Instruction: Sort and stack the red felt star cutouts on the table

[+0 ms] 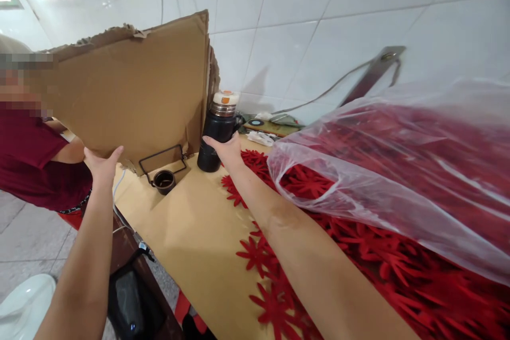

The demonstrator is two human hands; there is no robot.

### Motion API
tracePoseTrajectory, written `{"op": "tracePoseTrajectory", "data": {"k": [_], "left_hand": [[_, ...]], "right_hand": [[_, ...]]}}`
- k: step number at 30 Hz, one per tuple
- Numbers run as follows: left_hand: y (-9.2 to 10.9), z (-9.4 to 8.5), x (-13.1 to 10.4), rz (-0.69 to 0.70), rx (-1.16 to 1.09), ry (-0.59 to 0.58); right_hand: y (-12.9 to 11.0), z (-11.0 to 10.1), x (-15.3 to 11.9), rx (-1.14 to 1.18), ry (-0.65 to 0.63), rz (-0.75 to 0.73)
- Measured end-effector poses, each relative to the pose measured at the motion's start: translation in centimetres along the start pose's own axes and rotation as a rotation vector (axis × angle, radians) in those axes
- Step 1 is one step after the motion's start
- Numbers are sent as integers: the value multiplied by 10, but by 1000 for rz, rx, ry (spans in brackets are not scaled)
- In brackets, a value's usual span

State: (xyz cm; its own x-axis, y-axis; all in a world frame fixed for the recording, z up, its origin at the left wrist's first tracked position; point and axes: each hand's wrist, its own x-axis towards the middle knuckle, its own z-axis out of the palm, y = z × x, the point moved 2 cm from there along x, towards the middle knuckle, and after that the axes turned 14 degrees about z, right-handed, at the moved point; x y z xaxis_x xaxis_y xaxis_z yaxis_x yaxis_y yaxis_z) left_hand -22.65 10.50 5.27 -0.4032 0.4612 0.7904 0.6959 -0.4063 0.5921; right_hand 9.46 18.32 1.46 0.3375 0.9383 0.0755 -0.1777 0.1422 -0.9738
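Note:
My left hand is at the lower left edge of a large brown cardboard sheet with a torn top. Its thumb shows in front, while the other fingers are mostly hidden at the edge. My right hand is closed round a dark thermos bottle with a pale lid and an orange mark, the thumb across its front. The bottle stands upright beside the cardboard. Between my hands, a small dark round cup and a black wire frame sit at the foot of the cardboard.
Red flower-shaped cutouts and a clear plastic bag of red pieces cover the right side. Brown paper lies on the table. A person in a maroon shirt is at the left. A white stool and black bag are below.

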Motion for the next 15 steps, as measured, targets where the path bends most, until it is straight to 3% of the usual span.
{"op": "tracePoseTrajectory", "data": {"k": [5, 15], "left_hand": [[0, 4, -1, -49, -6, 187], [12, 12, -11, 27, -10, 209]], "right_hand": [[-8, -11, -7, 30, 45, -4], [-12, -37, -24, 10, 37, -56]]}}
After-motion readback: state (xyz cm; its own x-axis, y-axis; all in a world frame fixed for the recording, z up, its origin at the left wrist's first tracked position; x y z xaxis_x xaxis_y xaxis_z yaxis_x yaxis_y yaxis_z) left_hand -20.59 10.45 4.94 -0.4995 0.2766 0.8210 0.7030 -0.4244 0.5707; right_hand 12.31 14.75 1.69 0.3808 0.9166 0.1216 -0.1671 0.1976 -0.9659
